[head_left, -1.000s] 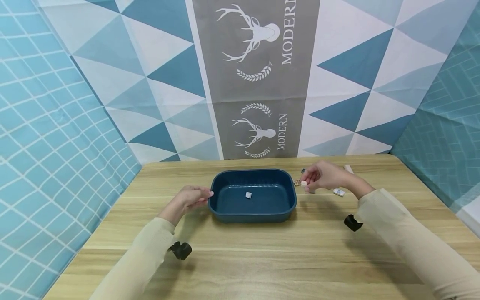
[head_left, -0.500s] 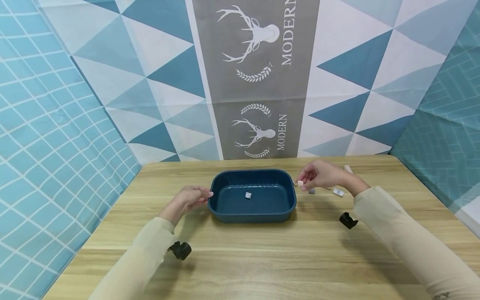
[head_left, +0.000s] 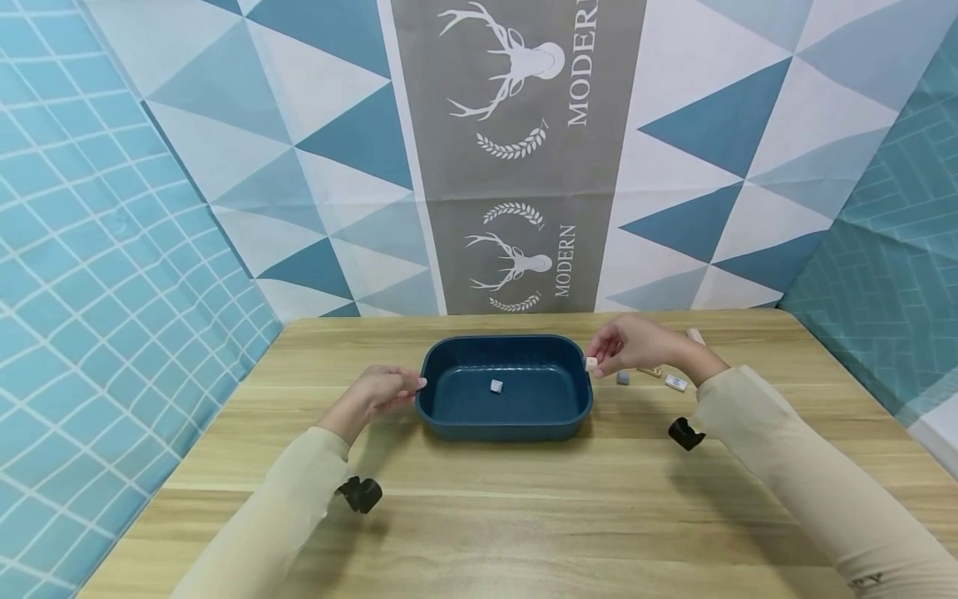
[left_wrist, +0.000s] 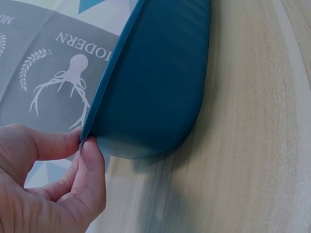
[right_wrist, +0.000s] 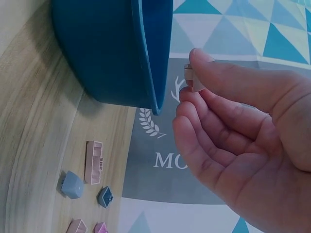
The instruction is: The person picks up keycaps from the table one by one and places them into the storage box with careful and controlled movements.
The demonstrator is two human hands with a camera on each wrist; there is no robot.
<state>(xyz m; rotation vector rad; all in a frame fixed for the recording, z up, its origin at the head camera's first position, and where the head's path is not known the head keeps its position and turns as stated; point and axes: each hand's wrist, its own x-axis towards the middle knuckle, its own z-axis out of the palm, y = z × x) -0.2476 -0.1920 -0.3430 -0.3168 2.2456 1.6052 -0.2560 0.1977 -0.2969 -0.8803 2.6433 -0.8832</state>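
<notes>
A dark blue rectangular plastic basin (head_left: 501, 433) stands on the wooden table, and one small pale keycap (head_left: 496, 386) lies on its floor. At the basin's left end my left hand (head_left: 377, 391) pinches the rim between thumb and fingers, as the left wrist view shows of the hand (left_wrist: 53, 179). My right hand (head_left: 632, 341) is at the right rim, pinching a whitish keycap (right_wrist: 196, 82) between thumb and fingertip. In the right wrist view that keycap hangs beside the rim with its hollow underside partly visible; the other fingers curl loosely below it.
Several loose keycaps lie right of the basin: a grey-blue one (head_left: 623, 378), a white one with print (head_left: 676, 383), a long white one (head_left: 695, 336) and a dark blue one (right_wrist: 105, 197). A patterned cloth backdrop (head_left: 516, 166) rises behind the table.
My right hand has moved left with the pinched keycap, from the table beside the basin to the basin's right rim. The left hand keeps its place on the left rim.
</notes>
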